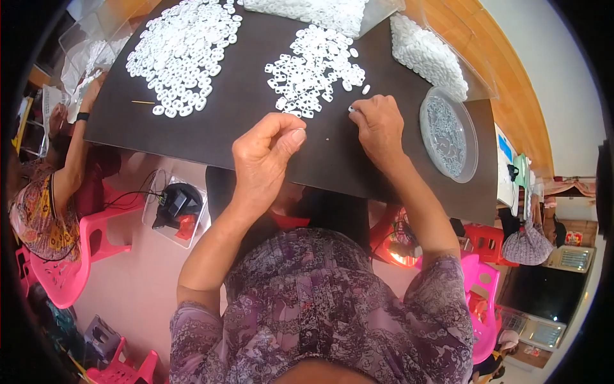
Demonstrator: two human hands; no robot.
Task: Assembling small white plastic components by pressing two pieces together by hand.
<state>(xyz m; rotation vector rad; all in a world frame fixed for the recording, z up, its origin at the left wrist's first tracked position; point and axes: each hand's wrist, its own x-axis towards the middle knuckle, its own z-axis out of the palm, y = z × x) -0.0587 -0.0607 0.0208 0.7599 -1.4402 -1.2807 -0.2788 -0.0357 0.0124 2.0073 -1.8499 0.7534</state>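
Note:
My left hand (pixel 268 148) is raised over the table's near edge, thumb and forefinger pinched together; anything between them is too small to make out. To its right, my right hand (pixel 380 128) is closed at the tabletop, with a small white plastic piece (pixel 352 109) at its fingertips. Just beyond both hands lies a loose pile of small white plastic pieces with holes (pixel 310 70). One white piece (pixel 366 89) lies apart, close to my right knuckles. Right of that hand stands a round clear tub (pixel 474 144) of small silvery metal parts (pixel 446 136).
A larger heap of white oval pieces (pixel 182 51) covers the table's far left. Clear bins of white pieces (pixel 428 56) stand along the far side. A thin yellowish stick (pixel 142 102) lies at left. Another person's arm (pixel 78 144) reaches in beside the table's left edge.

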